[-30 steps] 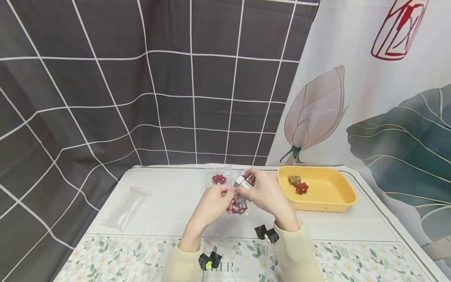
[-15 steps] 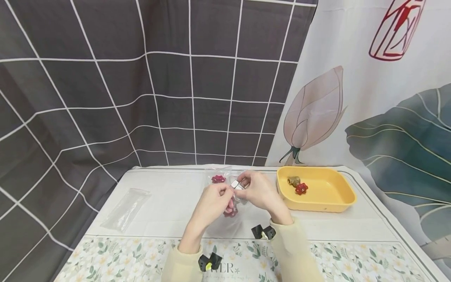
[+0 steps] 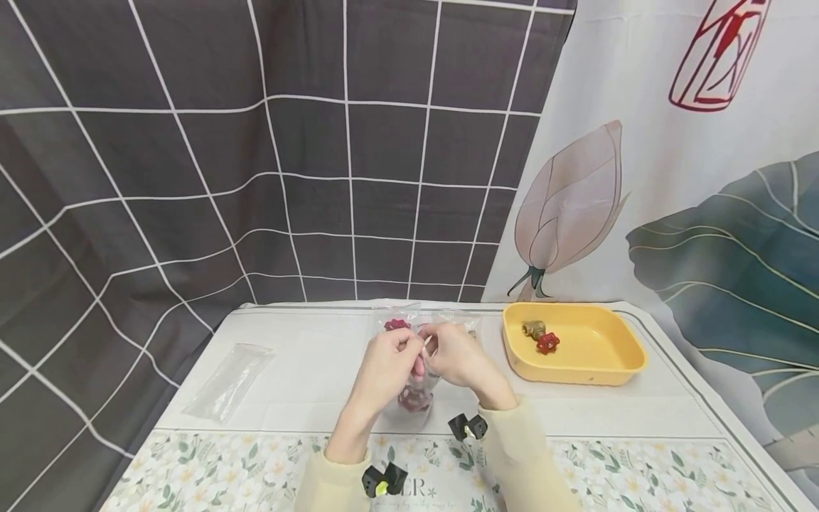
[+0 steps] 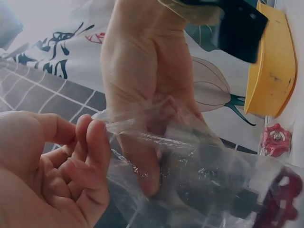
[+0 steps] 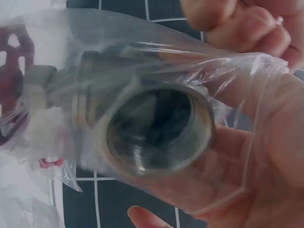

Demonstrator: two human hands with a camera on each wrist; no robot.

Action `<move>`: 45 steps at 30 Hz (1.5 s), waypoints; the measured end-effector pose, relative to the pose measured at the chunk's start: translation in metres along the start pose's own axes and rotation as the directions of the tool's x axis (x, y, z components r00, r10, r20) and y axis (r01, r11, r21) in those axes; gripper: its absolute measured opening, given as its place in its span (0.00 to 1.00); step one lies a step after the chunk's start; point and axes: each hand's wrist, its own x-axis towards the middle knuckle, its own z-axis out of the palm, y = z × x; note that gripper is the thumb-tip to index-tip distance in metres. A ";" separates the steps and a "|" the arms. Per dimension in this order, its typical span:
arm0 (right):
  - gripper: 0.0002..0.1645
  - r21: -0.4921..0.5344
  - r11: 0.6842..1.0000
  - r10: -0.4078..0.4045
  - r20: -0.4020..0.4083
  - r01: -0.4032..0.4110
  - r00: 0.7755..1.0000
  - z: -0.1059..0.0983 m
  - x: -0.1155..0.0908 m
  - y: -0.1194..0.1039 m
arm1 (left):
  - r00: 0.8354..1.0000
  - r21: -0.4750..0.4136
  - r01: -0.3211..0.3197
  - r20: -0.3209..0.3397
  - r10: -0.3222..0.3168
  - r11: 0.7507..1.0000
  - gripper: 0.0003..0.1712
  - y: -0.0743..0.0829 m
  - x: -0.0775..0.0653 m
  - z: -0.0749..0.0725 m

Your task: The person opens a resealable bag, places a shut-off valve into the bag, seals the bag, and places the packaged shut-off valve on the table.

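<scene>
Pointing down toward tabletop (image 3: 307, 398): red lobed handwheel (image 3: 414, 400) of metal valve (image 5: 90, 88) | long axis roughly upright | between grips, in crinkled clear bag (image 4: 218, 166) | left grip (image 3: 387, 361) pinching it; right grip (image 3: 456, 354) (part-veiled) can't tell

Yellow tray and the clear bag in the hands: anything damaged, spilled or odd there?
One small thing: the yellow tray has dark marks on its otherwise plain outside, plainest in the left wrist view; scuffs or dirt, I cannot tell. The clear bag is merely creased around its valve, and nothing looks spilled.
</scene>
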 end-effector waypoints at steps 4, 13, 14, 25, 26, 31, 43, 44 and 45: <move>0.12 0.034 0.998 -0.057 0.014 0.056 0.998 -0.005 -0.003 0.006 | 1.000 0.006 -0.002 -0.027 0.002 1.000 0.16 -0.004 0.001 0.002; 0.05 0.058 0.983 -0.174 0.012 0.173 0.985 -0.036 -0.016 0.024 | 0.997 0.036 0.041 -0.067 -0.039 0.999 0.15 -0.011 0.004 0.000; 0.04 0.054 0.981 -0.188 0.031 0.186 0.982 -0.038 -0.018 0.027 | 0.997 0.038 0.045 -0.069 -0.042 0.998 0.15 -0.011 0.005 0.000; 0.10 0.134 0.978 -0.190 0.281 0.158 0.941 -0.047 -0.024 0.041 | 0.993 0.062 0.069 -0.097 -0.063 0.996 0.15 -0.013 0.005 -0.009; 0.08 0.122 0.980 -0.184 0.281 0.155 0.942 -0.046 -0.024 0.041 | 0.993 0.062 0.069 -0.098 -0.063 0.996 0.15 -0.013 0.006 -0.010; 0.03 0.090 0.987 -0.150 0.230 0.133 0.961 -0.045 -0.023 0.037 | 0.996 0.088 0.063 -0.076 -0.056 0.994 0.15 -0.012 0.005 -0.013; 0.06 0.047 0.990 -0.136 0.127 0.131 0.983 -0.046 -0.022 0.029 | 0.999 0.190 0.033 -0.009 -0.032 0.981 0.12 -0.038 0.008 -0.047; 0.06 0.042 0.991 -0.134 0.125 0.130 0.983 -0.046 -0.022 0.028 | 1.000 0.188 0.021 0.009 -0.023 0.982 0.13 -0.040 0.009 -0.050; 0.06 0.041 0.990 -0.136 0.124 0.132 0.983 -0.046 -0.022 0.028 | 0.999 0.187 0.011 0.032 -0.017 0.982 0.17 -0.042 0.009 -0.052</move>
